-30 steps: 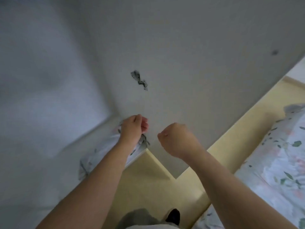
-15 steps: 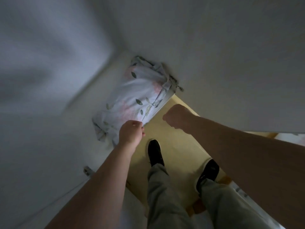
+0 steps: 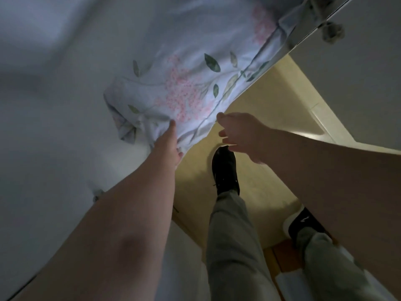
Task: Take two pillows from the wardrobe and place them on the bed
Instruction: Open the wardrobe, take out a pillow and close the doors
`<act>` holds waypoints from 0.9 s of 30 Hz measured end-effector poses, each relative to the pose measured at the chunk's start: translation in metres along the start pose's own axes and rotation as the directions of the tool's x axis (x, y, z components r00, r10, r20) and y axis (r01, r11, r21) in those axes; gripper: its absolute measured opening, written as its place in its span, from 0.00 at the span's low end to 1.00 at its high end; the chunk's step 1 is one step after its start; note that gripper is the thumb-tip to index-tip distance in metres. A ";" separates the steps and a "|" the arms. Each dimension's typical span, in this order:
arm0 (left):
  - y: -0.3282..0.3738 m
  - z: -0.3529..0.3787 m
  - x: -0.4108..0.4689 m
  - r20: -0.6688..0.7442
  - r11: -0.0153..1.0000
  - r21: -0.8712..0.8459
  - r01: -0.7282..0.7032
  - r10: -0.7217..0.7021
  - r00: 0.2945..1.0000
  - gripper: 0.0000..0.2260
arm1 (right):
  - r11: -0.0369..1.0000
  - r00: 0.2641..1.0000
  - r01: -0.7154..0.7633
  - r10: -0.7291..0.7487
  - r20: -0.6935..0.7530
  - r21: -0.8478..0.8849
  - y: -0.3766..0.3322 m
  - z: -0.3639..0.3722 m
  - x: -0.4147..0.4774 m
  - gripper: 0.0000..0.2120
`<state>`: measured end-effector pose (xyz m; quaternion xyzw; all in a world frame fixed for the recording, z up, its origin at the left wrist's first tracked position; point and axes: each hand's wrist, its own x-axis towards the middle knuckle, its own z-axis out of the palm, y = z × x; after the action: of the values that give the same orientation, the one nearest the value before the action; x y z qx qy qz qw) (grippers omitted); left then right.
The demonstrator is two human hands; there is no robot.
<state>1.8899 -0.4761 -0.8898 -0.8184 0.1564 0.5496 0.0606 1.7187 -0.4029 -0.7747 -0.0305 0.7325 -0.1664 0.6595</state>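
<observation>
The pillow (image 3: 195, 83) lies in the wardrobe (image 3: 54, 127). Its far end is cut off at the top, and its near edge hangs over the wardrobe's front edge. The left hand (image 3: 169, 142) grips that near edge, thumb on top, fingers hidden under the fabric. The right hand (image 3: 243, 133) hovers just beside it, loosely curled and holding nothing (whether its thumb touches the cloth is unclear). The wardrobe's inside is blurred. Bare yellow floor (image 3: 271, 159) lies between the door (image 3: 358, 72) and a black shoe (image 3: 225, 168).

text: none legible | logo: white mark on black shoe (image 3: 304, 221), unreadable
</observation>
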 end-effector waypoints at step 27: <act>-0.072 -0.042 -0.433 0.018 0.599 -0.126 -0.791 0.798 0.602 0.04 | 0.741 0.979 -0.129 -0.011 0.204 0.659 0.015 -0.067 -0.290 0.30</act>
<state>1.7999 -0.3378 -0.4814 -0.6450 0.4724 0.5558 -0.2277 1.6927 -0.2987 -0.4962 0.2150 0.5566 -0.3930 0.6996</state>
